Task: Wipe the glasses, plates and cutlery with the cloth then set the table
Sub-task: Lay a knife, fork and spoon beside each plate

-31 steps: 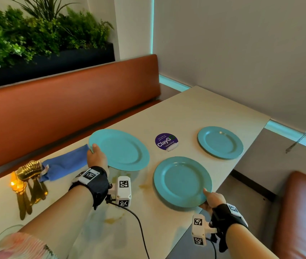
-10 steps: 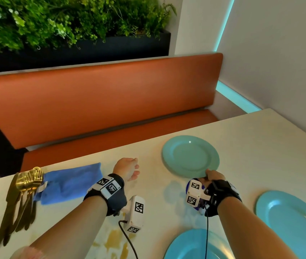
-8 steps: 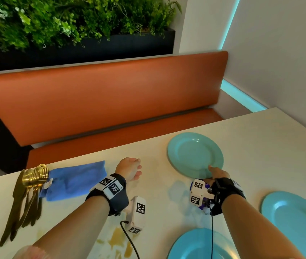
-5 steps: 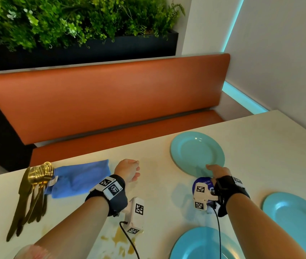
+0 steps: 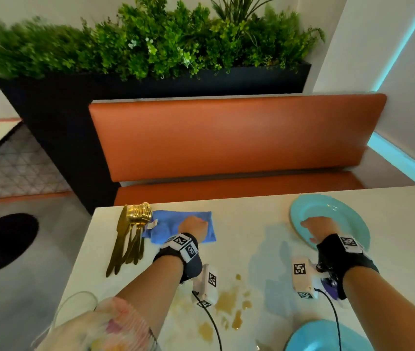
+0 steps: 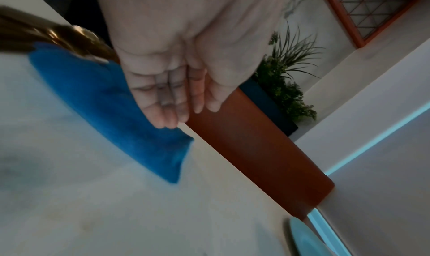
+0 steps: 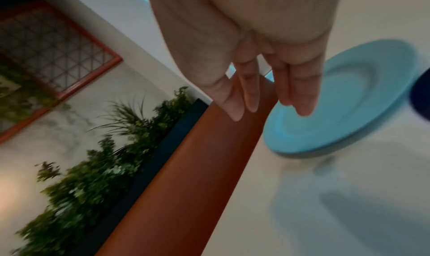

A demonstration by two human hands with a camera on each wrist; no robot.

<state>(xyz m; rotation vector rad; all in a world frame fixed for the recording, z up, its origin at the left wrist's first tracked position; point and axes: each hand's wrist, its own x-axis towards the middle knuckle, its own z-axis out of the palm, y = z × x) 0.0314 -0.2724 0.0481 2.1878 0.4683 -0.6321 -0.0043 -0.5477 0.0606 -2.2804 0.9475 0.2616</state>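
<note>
1. Change since the earlier frames: the left hand (image 5: 193, 227) has moved from the bare worktop (image 5: 252, 224) onto the blue cloth (image 5: 166, 225); the right hand (image 5: 318, 227) has let go of the far plate (image 5: 338, 211) and now hangs over its near rim.
2. Left hand: palm down over the cloth's right half. In the left wrist view the fingers (image 6: 163, 102) are held together, nearly straight, tips at the cloth surface; no grip is visible.
3. Right hand: in the right wrist view the fingers (image 7: 300, 94) are straight and loose, holding nothing, above the near edge of the plate (image 7: 349, 103). Whether they touch it cannot be told.
4. Blue cloth: flat on the far left part of the worktop, near the edge that faces the bench seat.
5. Gold cutlery (image 5: 130, 236): one bundle just left of the cloth, heads at the far edge and overlapping the cloth's left end, handles pointing toward the person.
6. Teal plates: one at the far right of the worktop; a second plate (image 5: 328, 336) at the bottom edge of the head view, partly cut off.
7. Brown stains (image 5: 229, 304): on the worktop between the two forearms.
8. Orange bench (image 5: 226, 138): behind the worktop, with a black planter (image 5: 150, 89) of green plants above its back.
</note>
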